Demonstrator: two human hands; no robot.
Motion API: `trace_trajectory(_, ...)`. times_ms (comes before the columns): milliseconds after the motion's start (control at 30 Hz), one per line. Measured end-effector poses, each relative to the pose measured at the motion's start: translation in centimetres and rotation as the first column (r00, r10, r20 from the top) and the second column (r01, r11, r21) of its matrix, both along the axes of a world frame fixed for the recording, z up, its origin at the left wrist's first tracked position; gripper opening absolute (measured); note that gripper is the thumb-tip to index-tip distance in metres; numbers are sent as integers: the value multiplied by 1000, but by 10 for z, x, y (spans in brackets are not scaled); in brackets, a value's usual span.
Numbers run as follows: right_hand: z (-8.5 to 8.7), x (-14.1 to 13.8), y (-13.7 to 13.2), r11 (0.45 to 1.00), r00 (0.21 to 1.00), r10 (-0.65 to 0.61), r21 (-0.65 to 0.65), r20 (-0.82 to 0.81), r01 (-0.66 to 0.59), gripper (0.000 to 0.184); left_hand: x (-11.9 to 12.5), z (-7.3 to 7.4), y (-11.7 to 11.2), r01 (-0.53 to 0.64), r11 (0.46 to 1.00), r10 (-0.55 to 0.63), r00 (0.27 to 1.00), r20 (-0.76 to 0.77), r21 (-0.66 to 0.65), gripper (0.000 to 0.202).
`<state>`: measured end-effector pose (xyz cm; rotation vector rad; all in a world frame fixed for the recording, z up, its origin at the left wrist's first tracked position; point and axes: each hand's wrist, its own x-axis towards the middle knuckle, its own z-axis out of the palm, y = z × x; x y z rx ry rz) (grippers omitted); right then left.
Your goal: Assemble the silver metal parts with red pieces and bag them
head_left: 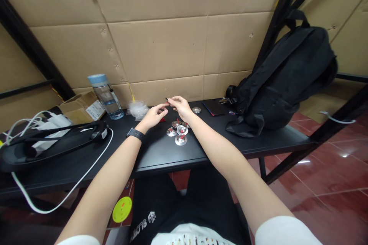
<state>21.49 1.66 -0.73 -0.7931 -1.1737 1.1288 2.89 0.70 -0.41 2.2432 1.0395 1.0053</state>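
Note:
My left hand (154, 116) and my right hand (178, 106) meet above the black table (161, 153), fingertips pinched together. My right hand pinches a small dark piece (167, 100), too small to name. My left hand's fingers curl closed beside it; what they hold is hidden. Just below my hands lie several shiny metal discs (178, 131), some with red bits on them. One more disc (196, 110) lies apart to the right. A black watch (135, 134) sits on my left wrist.
A black backpack (283, 80) fills the table's right end, a dark tablet (214, 107) beside it. A water bottle (105, 96), crumpled plastic bag (138, 109) and cardboard box (82, 108) stand at back left. A black bag with white cables (48, 141) lies left. Cardboard wall behind.

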Motion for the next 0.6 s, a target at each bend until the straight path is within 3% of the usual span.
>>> trace_trajectory(100,1,0,-2,1000,998,15,1,67,-15,49,-1,-5,6,-85,994,81,995,56,62,44)
trace_trajectory(200,2,2,-2,999,995,25,24,100,-27,48,-2,-8,8,-62,993,59,998,36,96,41)
trace_trajectory(433,4,5,-2,988,984,-30,156,177,2,45,1,-6,3,-49,994,49,999,7,100,52)
trace_trajectory(600,3,2,-3,990,990,27,131,135,-45,47,-1,-5,1,-69,986,75,996,-37,155,59)
